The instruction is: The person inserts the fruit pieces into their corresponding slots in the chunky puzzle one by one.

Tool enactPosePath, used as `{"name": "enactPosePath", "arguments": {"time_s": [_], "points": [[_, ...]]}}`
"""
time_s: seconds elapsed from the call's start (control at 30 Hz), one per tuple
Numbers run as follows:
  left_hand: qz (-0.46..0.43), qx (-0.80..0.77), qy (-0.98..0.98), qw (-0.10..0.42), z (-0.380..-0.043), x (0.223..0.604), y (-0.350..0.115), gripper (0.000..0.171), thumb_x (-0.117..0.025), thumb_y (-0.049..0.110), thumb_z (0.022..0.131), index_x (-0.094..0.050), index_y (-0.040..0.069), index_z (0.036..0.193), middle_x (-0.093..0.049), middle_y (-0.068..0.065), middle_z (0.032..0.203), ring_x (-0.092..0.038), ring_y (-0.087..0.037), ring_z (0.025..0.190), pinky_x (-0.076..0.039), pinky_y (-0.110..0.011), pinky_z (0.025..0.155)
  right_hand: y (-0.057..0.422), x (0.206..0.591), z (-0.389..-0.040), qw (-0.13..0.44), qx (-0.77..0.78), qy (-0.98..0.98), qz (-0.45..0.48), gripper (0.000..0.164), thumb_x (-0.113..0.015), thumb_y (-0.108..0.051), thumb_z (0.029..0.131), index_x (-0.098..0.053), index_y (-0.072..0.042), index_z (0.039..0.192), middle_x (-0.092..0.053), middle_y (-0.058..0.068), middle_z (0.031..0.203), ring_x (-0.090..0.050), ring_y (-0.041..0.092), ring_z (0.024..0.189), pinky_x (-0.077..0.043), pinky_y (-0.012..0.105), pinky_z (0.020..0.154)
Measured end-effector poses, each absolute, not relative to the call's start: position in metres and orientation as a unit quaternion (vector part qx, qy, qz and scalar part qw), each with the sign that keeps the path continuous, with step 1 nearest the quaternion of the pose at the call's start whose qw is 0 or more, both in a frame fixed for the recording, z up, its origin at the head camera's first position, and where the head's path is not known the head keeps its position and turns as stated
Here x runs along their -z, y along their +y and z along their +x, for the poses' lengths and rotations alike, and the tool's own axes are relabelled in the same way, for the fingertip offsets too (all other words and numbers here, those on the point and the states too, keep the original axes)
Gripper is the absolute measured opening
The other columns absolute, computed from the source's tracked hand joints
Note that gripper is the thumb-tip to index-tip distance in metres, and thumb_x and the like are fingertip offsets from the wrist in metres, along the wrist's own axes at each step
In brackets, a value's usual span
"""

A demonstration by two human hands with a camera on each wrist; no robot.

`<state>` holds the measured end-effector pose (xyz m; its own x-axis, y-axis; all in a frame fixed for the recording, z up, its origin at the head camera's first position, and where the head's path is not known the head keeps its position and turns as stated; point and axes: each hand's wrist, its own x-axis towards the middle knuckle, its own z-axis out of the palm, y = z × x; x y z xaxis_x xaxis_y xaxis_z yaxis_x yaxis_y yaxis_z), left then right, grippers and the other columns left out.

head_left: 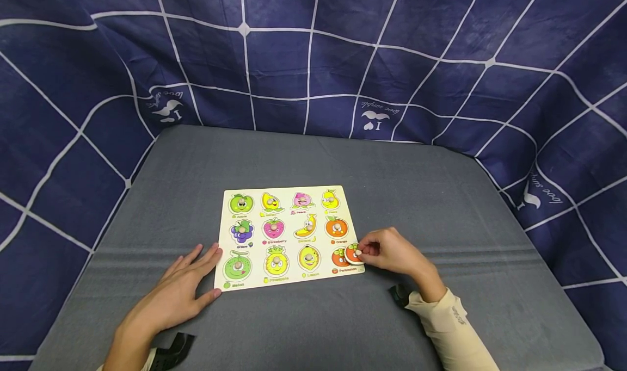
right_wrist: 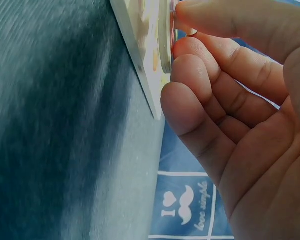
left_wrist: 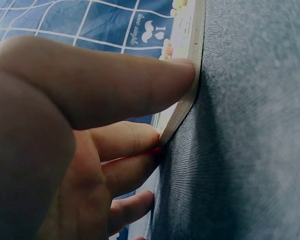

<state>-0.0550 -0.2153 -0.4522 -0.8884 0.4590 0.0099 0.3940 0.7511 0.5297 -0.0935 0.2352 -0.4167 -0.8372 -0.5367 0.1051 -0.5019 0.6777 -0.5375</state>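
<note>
A pale wooden fruit puzzle board point(head_left: 289, 251) lies flat on the grey cloth, with several knobbed fruit pieces in it. My right hand point(head_left: 392, 254) pinches the small knob of a red persimmon puzzle piece point(head_left: 352, 254). That piece overlaps the right part of the printed persimmon spot point(head_left: 339, 258) at the board's lower right corner. In the right wrist view the piece point(right_wrist: 165, 40) shows edge-on, just over the board's face. My left hand point(head_left: 178, 289) is spread with straight fingers, its fingertips and thumb point(left_wrist: 180, 80) touching the board's left edge.
Grey cloth point(head_left: 294, 327) covers the table around the board. Behind and at both sides hangs a dark blue curtain point(head_left: 333, 66) with white grid lines. Black straps sit at both wrists, the right one point(head_left: 400, 295) by a cream sleeve point(head_left: 455, 327).
</note>
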Motion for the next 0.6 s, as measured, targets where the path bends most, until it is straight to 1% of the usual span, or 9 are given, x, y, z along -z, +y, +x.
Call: {"name": "enactPosePath", "arguments": {"time_s": [0.27,0.6], "points": [[0.226,-0.264,0.936,0.055,-0.053,0.453,-0.215,0.077,-0.079,0.027,0.084,-0.045,-0.002,0.146,-0.041,-0.018,0.152,-0.029,-0.050,0.139,-0.021,-0.071,0.104,0.222,0.416,-0.097,0.045,0.286,0.906,-0.310,0.009,-0.078,-0.003,0.079,-0.073,-0.011,0.079,-0.057,-0.013,0.067,-0.050,-0.003,0.059,-0.045,0.017,0.050],[0.225,-0.264,0.936,0.055,-0.053,0.453,-0.215,0.077,-0.080,0.027,0.083,-0.045,-0.002,0.146,-0.041,-0.018,0.152,-0.029,-0.050,0.139,-0.021,-0.070,0.105,0.209,0.422,-0.099,0.054,0.287,0.901,-0.320,0.012,-0.079,-0.005,0.080,-0.071,-0.013,0.076,-0.055,-0.014,0.065,-0.048,-0.004,0.058,-0.043,0.016,0.050]]}}
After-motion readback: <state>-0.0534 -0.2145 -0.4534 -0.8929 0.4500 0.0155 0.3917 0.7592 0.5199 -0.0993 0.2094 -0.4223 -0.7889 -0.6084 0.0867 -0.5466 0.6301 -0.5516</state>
